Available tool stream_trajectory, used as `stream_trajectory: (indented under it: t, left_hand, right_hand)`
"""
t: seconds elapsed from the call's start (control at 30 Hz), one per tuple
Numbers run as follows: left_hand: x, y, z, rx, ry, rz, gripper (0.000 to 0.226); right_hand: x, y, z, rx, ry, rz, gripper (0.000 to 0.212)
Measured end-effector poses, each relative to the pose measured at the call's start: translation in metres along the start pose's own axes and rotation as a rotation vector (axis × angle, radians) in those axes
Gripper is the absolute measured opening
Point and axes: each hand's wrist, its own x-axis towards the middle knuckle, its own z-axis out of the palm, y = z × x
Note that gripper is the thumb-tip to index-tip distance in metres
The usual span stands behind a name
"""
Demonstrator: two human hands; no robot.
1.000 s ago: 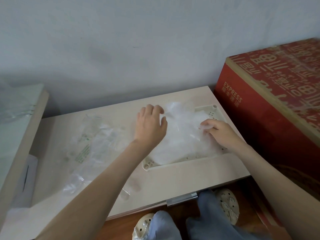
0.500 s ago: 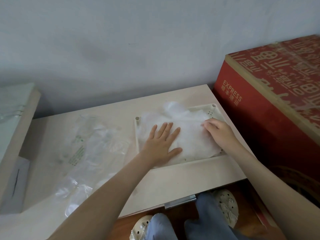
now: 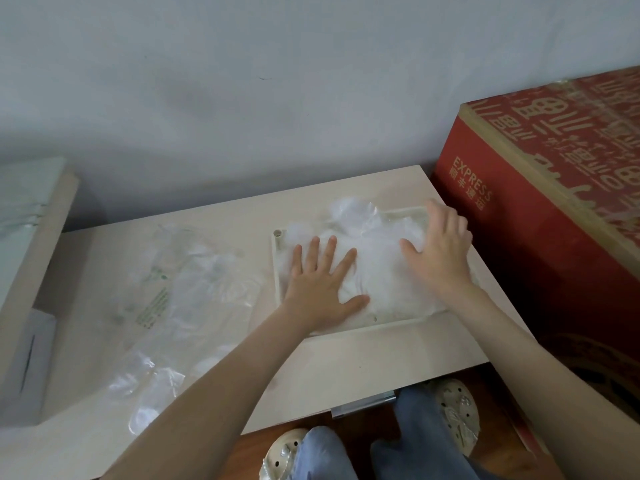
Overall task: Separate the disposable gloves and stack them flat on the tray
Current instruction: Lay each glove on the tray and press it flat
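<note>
The left hand (image 3: 318,285) lies flat on the pile of gloves (image 3: 377,271). Its fingers are straight and spread wide. It presses down on the left, near part of the pile and pinches nothing. The right hand (image 3: 441,251) rests on the right side of the same pile. It is a bit blurry, but its fingers look straight and close together, and it holds nothing. The two hands are near each other but do not touch.

The gloves are thin, white and see-through. They lie in the tray (image 3: 398,320), and some glove tips stick out over its far edge. The tray is pale and flat with a low rim. It sits on the right part of the table (image 3: 346,372).

On the left part of the table lies a heap of clear plastic (image 3: 180,289) with green print on it. I cannot tell if it is a bag or more gloves. A big red box (image 3: 540,244) stands just right of the table. A grey wall (image 3: 277,98) is behind it all. Two pale shoes (image 3: 457,407) show below the near edge of the table.
</note>
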Motion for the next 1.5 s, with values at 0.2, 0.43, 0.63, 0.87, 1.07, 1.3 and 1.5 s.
stream_trajectory:
  t: [0.2, 0.43, 0.63, 0.87, 1.07, 1.3, 1.5]
  left_hand:
    - [-0.004, 0.003, -0.005, -0.074, -0.022, -0.088, 0.087]
    - [0.003, -0.007, -0.017, 0.083, 0.156, -0.091, 0.081]
    - [0.003, -0.012, -0.007, 0.136, 0.055, -0.203, 0.084]
    - [-0.007, -0.016, -0.013, 0.077, 0.114, -0.188, 0.092]
    - [-0.057, -0.042, -0.035, -0.276, 0.356, -0.220, 0.080]
    - [-0.144, -0.109, -0.018, -0.105, 0.044, -0.443, 0.072]
    - [-0.170, -0.122, -0.014, -0.224, 0.072, -0.391, 0.032]
  right_hand:
    - [-0.009, -0.008, 0.020, -0.137, -0.479, -0.346, 0.055]
    - [-0.001, 0.003, 0.030, -0.241, -0.651, -0.379, 0.058]
    - [-0.001, 0.006, 0.032, -0.266, -0.670, -0.396, 0.057]
    - [0.001, -0.010, 0.013, -0.208, -0.597, -0.318, 0.060]
    - [0.003, -0.052, -0.022, -0.146, -0.708, -0.333, 0.063]
    - [-0.013, -0.110, -0.048, -0.121, -0.879, -0.316, 0.054]
    - [-0.030, -0.149, -0.053, -0.131, -0.933, -0.357, 0.050]
